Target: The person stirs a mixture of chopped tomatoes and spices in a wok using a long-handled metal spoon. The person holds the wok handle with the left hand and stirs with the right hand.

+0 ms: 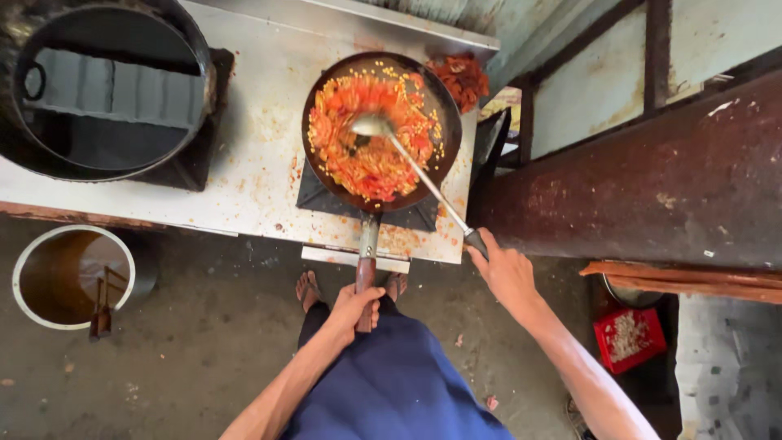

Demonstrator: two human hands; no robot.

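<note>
Wok (376, 130) of red-orange food sits upper centre on the table (261, 122); left hand (356, 305) clamps its handle to steady it, right hand (503, 269) grips the ladle (407, 155), bowl resting in the food.

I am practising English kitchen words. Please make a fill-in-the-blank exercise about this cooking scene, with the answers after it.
1. The left hand grips the handle of the ____.
2. The right hand holds a long ladle whose bowl rests in the ____-coloured food.
3. To the left on the stove top stands a large dark ____.
4. On the floor at lower right sits a ____ basket.

Answers: wok; red-orange; pot; red
</note>
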